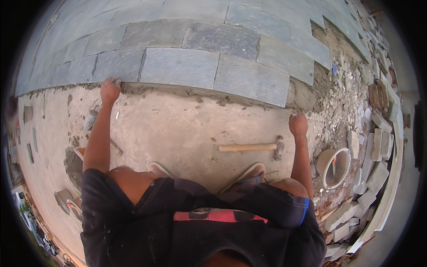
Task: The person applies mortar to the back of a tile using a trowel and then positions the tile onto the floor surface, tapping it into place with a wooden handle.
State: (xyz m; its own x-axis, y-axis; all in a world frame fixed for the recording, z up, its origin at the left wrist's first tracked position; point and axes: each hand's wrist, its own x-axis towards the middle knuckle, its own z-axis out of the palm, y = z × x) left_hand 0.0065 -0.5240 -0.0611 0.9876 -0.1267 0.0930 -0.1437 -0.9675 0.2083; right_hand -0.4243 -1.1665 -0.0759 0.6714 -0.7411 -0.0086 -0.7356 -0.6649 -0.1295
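Both my arms reach forward to the front edge of a floor of grey stone slabs (180, 66). My left hand (110, 91) is closed at the edge of the left slabs, pinching what looks like a thin string. A pale strand hangs below it. Near the right end of the slab row, my right hand (298, 123) is closed too, fingers pinched at the other end of the faint line along the edge. Between my arms, a hammer (249, 147) with a wooden handle lies on the bare floor. Close to my left forearm is a trowel (90, 119), partly visible.
A white bucket (333, 168) lies tilted right of my right arm. Broken stone pieces (351, 216) are heaped along the right side, with rubble and wet mortar (307, 94) beside the slabs. Left of my left knee stands a mortar-stained bucket (74, 165), partly hidden.
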